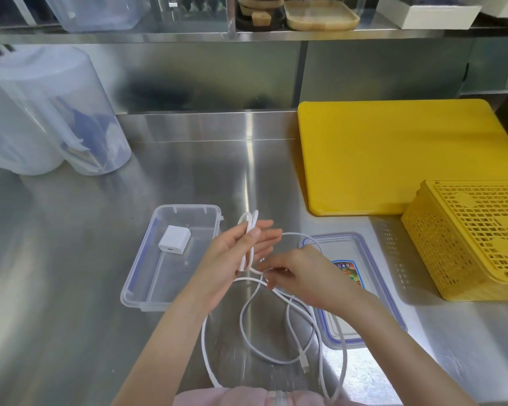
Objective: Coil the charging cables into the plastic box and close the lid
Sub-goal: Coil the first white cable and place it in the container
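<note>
Hands on cable; charger boxed

The counter is brushed steel, glossy with streaked glare. The box and lid are clear, smooth plastic, the lid with a printed paper label. The cable and charger look matt white. The board is dull yellow plastic, faintly textured; the basket is perforated yellow plastic.
</note>
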### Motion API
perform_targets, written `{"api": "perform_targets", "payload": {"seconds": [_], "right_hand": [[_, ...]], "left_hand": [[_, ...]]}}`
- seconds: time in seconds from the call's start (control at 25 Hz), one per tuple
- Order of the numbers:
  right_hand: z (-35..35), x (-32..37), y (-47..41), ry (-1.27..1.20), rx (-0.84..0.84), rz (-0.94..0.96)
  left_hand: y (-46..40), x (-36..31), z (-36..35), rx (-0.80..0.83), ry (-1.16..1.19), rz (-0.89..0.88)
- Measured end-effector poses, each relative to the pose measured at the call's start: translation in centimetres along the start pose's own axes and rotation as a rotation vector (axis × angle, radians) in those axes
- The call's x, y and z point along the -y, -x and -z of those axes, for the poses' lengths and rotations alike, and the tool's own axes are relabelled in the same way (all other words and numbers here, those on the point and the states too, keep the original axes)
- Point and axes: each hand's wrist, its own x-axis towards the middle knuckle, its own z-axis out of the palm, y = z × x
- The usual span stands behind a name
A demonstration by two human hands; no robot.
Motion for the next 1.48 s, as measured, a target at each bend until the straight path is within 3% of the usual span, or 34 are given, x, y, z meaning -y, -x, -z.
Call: {"api": "perform_targets", "payload": {"seconds": [0.2, 0.36, 0.52, 0.6, 0.8, 1.04, 1.32, 1.48], "right_hand": [[0.8, 0.0, -0.1, -0.253, -0.067, -0.077], [1.2, -0.4, -0.1, -0.441, -0.051, -0.177], [2.7, -0.9, 1.1, -0.681, 0.105, -0.171], [3.5, -1.1, 1.2, -0.634, 0.014, -0.129], [2.7, -0.7, -0.1, -0.387, -0.149, -0.115], [0.8, -0.4, -0.4, -0.596, 0.087, -0.076], [0.6, -1.4, -1.4, -0.814, -0.008, -0.178], [0.8, -1.9, -1.1, -0.806, -0.004, -0.171]], "left_hand": [[0.1, 0.8, -0.6, -0.031, -0.4, 0.037], [-0.1, 1.1, -0.6, -0.079, -0.483, 0.013], [-0.4, 0.5, 0.3, -0.212, -0.2, 0.017], [-0.5, 0.2, 0.7, -0.161, -0.047, 0.054], [-0.1, 0.3, 0.2, 0.022, -0.014, 0.133], [0.5, -0.5, 0.0, 0.144, 0.273, 0.192], [0.9, -0.8, -0.6, 0.169, 0.264, 0.149], [1.0, -1.0, -0.3, 0.128, 0.22, 0.12]]}}
